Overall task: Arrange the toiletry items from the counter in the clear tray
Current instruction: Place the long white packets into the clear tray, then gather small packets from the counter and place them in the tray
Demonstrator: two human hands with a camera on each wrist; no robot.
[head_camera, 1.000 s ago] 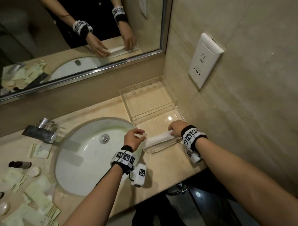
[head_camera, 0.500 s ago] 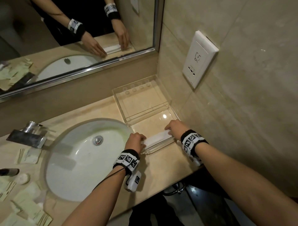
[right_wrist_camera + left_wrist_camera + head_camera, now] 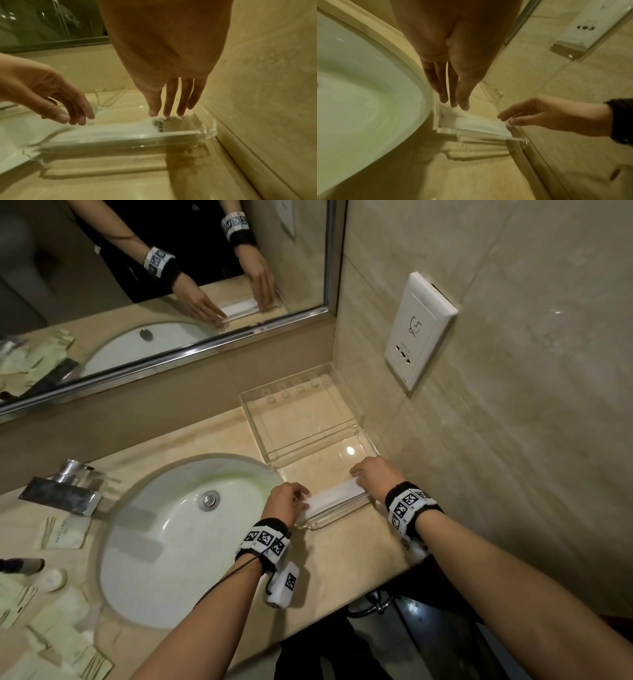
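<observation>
Both hands work one white sachet [image 3: 334, 497] lying in the near compartment of the clear tray [image 3: 356, 436]. The left hand [image 3: 286, 503] reaches down with fingers [image 3: 453, 93] straight and close together, tips at the sachet's left end. The right hand [image 3: 378, 477] does the same at the other end, straight fingers [image 3: 169, 102] touching the printed edge; neither hand curls round it. Beyond the fingertips the tray's far compartment holds nothing. To the left of the left hand lies one sink [image 3: 164, 542], with many more pale sachets [image 3: 65, 642] past it.
</observation>
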